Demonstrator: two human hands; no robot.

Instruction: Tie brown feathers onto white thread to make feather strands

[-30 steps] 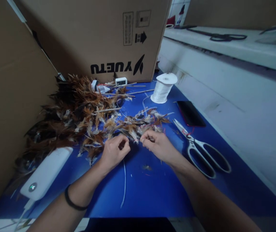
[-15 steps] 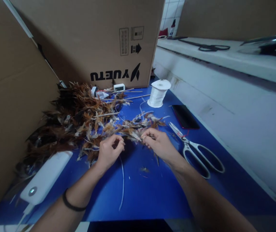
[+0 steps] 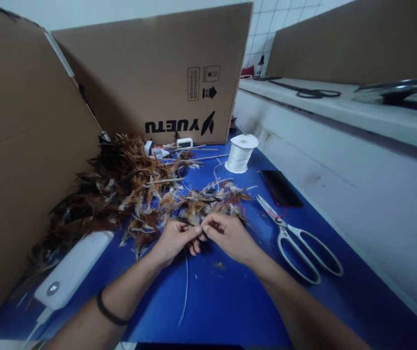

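Over the blue table, the fingertips of both hands come together just in front of a strung mass of brown, white and dark feathers (image 3: 193, 209). My left hand (image 3: 175, 240) is pinched, and a thin white cord (image 3: 185, 291) hangs below it toward the table's front edge. My right hand (image 3: 228, 236) is also closed in a pinch, thumb against forefinger, touching or nearly touching the left fingertips. What lies between the right fingers is too small to make out. Large scissors (image 3: 299, 238) with light handles lie to the right of my right hand.
A white spool (image 3: 241, 154) stands at the back, with a dark phone (image 3: 280, 188) in front of it. A white power bank (image 3: 72, 270) lies at left with a cable attached. Cardboard (image 3: 138, 82) walls the back and left. More scissors (image 3: 314, 92) lie on the ledge.
My hands were apart; the left has moved right and its fingertips now meet those of the right hand. The head view has tilted up, showing more of the wall.
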